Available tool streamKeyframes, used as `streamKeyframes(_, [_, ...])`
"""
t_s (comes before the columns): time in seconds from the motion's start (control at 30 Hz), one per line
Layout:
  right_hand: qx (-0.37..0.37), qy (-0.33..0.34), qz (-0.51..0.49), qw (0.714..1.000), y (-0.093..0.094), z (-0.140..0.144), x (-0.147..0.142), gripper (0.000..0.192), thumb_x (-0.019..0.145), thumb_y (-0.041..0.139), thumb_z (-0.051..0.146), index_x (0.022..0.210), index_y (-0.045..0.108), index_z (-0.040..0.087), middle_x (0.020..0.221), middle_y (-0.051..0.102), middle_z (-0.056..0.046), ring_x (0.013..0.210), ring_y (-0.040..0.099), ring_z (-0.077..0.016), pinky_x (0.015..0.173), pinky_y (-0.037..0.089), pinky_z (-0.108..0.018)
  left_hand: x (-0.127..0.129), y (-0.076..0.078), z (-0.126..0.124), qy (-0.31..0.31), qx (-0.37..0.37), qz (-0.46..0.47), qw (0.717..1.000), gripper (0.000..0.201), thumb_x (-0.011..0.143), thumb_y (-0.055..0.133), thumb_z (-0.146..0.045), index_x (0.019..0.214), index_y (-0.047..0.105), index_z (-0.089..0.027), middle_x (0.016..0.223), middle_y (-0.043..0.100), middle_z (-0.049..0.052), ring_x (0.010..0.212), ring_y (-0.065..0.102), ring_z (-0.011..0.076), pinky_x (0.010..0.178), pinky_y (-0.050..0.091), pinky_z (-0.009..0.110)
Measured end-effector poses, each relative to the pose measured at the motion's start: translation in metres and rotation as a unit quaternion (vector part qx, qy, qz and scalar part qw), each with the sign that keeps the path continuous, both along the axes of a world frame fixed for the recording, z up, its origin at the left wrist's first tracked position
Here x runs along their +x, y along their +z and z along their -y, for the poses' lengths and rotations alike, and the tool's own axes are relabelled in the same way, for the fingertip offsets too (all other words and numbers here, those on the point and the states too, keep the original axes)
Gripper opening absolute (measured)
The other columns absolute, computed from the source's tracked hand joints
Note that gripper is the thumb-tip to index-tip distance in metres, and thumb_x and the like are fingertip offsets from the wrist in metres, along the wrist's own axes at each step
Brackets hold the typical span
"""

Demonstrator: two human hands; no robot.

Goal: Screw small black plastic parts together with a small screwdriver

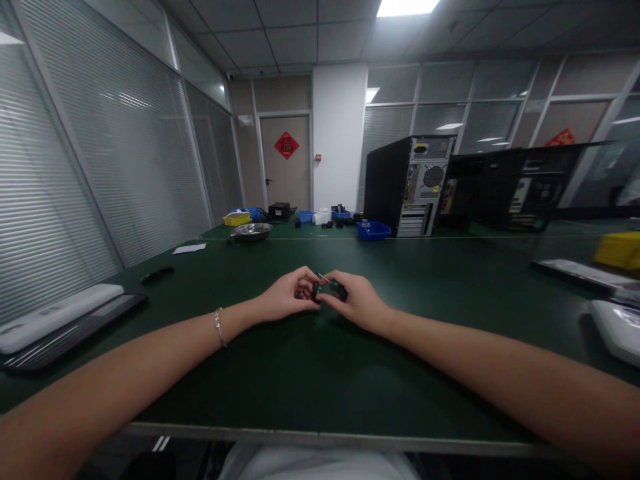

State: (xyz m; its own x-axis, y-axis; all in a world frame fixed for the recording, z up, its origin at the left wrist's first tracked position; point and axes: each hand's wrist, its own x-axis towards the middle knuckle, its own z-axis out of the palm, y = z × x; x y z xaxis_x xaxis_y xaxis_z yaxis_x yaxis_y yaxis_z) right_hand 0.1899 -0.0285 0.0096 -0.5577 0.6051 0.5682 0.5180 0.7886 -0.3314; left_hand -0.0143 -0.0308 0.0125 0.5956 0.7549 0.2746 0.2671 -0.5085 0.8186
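Observation:
My two hands meet over the middle of the dark green table (310,373). My left hand (289,295) and my right hand (356,299) are both closed around a small dark part (320,290) held between their fingertips. A thin pale sliver sticks up from the part; what it is cannot be made out. A thin bracelet (219,327) circles my left wrist. Both forearms rest low over the table.
A keyboard and a white flat unit (55,320) lie at the left edge. A black computer tower (407,187) stands at the back with blue bins (373,231), a yellow bin (237,219) and a metal bowl (251,231). A yellow box (617,250) and white devices (617,327) lie right.

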Motion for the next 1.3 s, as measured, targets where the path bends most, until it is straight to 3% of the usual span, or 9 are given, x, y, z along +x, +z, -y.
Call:
streamKeyframes(0.27, [0.013,0.026,0.011,1.000,0.002,0.001,0.001,0.027,0.080,0.058,0.033,0.103,0.058,0.019,0.092,0.064,-0.006,0.081,0.058,-0.0177,0.070,0.041,-0.027,0.005,0.000,0.005,0.011,0.014,0.025,1.000,0.036,0.069,0.068,-0.020,0.100,0.049,-0.016,0.088,0.058,0.003,0.079,0.056,0.0148,0.072,0.045,0.030])
streamKeyframes(0.47, [0.039,0.006,0.010,0.999,0.001,-0.003,0.001,0.026,0.082,0.056,0.035,0.102,0.059,0.019,0.092,0.064,-0.006,0.082,0.058,-0.0173,0.070,0.040,-0.025,0.005,-0.003,0.001,-0.010,-0.064,0.099,0.993,0.044,0.067,0.071,-0.018,0.104,0.047,-0.017,0.090,0.060,0.004,0.087,0.060,0.0180,0.080,0.046,0.036])
streamKeyframes(0.6, [0.043,0.014,0.005,0.999,0.000,-0.005,0.002,0.026,0.085,0.053,0.034,0.106,0.059,0.019,0.094,0.063,-0.005,0.084,0.058,-0.0168,0.073,0.041,-0.025,0.005,-0.003,-0.001,-0.019,-0.110,0.142,0.983,0.034,0.078,0.061,-0.027,0.106,0.047,-0.015,0.094,0.061,0.008,0.085,0.061,0.0186,0.080,0.046,0.037])
streamKeyframes(0.83, [0.026,0.042,0.026,0.998,0.001,-0.002,0.002,0.033,0.087,0.048,0.030,0.118,0.054,0.020,0.091,0.063,-0.006,0.079,0.057,-0.0165,0.072,0.043,-0.026,0.004,-0.001,-0.001,0.002,-0.115,0.162,0.980,0.028,0.079,0.059,-0.028,0.102,0.050,-0.015,0.088,0.063,0.007,0.081,0.061,0.0178,0.076,0.047,0.034])
streamKeyframes(0.97, [0.016,0.055,-0.012,0.998,-0.002,-0.004,0.001,0.040,0.086,0.048,0.026,0.126,0.047,0.022,0.108,0.062,-0.007,0.092,0.058,-0.0183,0.081,0.043,-0.030,0.003,0.001,-0.006,0.007,-0.127,0.197,0.972,0.029,0.080,0.057,-0.028,0.106,0.050,-0.017,0.090,0.062,0.007,0.084,0.060,0.0190,0.075,0.047,0.035])
streamKeyframes(1.1, [-0.003,0.035,-0.039,0.999,-0.004,-0.009,0.003,0.034,0.085,0.049,0.025,0.119,0.054,0.022,0.111,0.062,-0.007,0.099,0.057,-0.0207,0.086,0.043,-0.034,-0.017,0.007,-0.028,0.122,-0.065,0.234,0.962,0.029,0.082,0.053,-0.026,0.109,0.054,-0.017,0.088,0.061,0.006,0.076,0.058,0.0143,0.067,0.045,0.026])
streamKeyframes(1.17, [-0.013,0.030,-0.031,0.999,-0.003,-0.009,0.004,0.029,0.085,0.049,0.026,0.112,0.058,0.021,0.106,0.064,-0.007,0.096,0.058,-0.0205,0.084,0.043,-0.033,-0.038,0.011,-0.044,0.202,-0.024,0.265,0.943,0.030,0.082,0.050,-0.022,0.111,0.055,-0.017,0.084,0.061,0.005,0.071,0.056,0.0122,0.064,0.044,0.024])
streamKeyframes(1.27, [-0.020,0.038,-0.012,0.999,-0.001,-0.007,0.004,0.025,0.086,0.048,0.026,0.108,0.059,0.021,0.102,0.064,-0.006,0.093,0.059,-0.0189,0.081,0.044,-0.031,-0.077,0.011,-0.070,0.399,0.006,0.305,0.865,0.023,0.081,0.048,-0.016,0.102,0.059,-0.014,0.075,0.061,0.004,0.061,0.055,0.0104,0.057,0.042,0.021])
streamKeyframes(1.3, [-0.018,0.043,-0.006,0.999,0.000,-0.006,0.005,0.025,0.086,0.048,0.025,0.108,0.059,0.020,0.102,0.064,-0.006,0.092,0.059,-0.0185,0.081,0.044,-0.031,-0.090,0.009,-0.076,0.434,0.010,0.311,0.846,0.021,0.081,0.047,-0.014,0.097,0.059,-0.012,0.072,0.060,0.004,0.059,0.054,0.0102,0.054,0.041,0.021])
